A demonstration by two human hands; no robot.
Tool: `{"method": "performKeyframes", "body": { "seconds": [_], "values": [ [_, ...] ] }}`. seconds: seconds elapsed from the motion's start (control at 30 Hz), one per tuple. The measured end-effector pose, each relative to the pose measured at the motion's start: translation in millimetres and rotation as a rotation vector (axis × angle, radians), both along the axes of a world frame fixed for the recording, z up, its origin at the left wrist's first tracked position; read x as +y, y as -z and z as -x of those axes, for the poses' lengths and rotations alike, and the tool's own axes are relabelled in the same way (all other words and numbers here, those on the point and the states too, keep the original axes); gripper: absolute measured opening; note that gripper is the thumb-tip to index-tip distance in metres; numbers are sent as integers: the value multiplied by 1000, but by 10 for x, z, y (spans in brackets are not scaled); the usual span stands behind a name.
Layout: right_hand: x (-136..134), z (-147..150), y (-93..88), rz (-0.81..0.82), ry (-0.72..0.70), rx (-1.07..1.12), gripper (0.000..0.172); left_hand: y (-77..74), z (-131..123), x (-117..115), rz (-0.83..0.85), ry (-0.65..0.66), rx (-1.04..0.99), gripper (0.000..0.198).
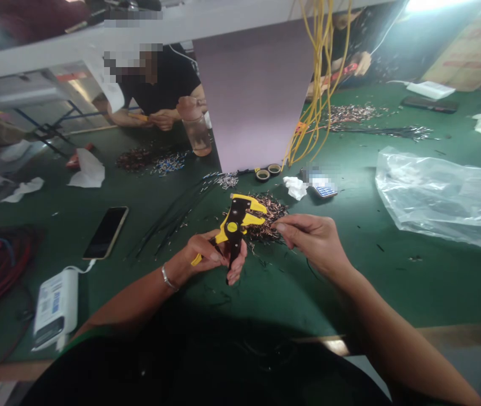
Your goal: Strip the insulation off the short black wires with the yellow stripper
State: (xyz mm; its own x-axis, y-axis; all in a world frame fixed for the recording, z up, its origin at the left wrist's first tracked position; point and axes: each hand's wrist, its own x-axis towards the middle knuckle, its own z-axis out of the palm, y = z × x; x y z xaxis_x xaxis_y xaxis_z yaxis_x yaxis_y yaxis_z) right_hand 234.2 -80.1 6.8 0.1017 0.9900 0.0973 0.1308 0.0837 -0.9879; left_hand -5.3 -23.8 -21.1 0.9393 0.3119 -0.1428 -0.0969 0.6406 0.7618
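My left hand is closed round the handles of a yellow and black wire stripper, its jaws pointing right. Just beyond the jaws lies a pile of short black wire pieces with coppery ends. To the right of the tool, my right hand pinches with thumb and forefinger, close to the jaws. A thin black wire trails below that hand; its pinched end is too small to make out clearly.
Long black wires lie left of the pile. A phone is cabled to a white power bank. Tape rolls sit by an upright panel. A plastic bag lies right; a co-worker sits opposite.
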Motion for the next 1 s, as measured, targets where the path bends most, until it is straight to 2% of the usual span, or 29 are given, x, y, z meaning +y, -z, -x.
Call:
{"method": "performKeyframes", "body": {
  "seconds": [0.33, 0.7, 1.0],
  "values": [
    [-11, -13, -15, 19, -11, 5, 14, 12, 13, -11, 91, -14, -40, 43],
    [4, -3, 33, 33, -8, 6, 14, 20, -1, -24, 47, -12, -45, 40],
    [-11, 1, -15, 29, -7, -1, 14, 32, 15, -26, 59, -9, -54, 40]
  ]
}}
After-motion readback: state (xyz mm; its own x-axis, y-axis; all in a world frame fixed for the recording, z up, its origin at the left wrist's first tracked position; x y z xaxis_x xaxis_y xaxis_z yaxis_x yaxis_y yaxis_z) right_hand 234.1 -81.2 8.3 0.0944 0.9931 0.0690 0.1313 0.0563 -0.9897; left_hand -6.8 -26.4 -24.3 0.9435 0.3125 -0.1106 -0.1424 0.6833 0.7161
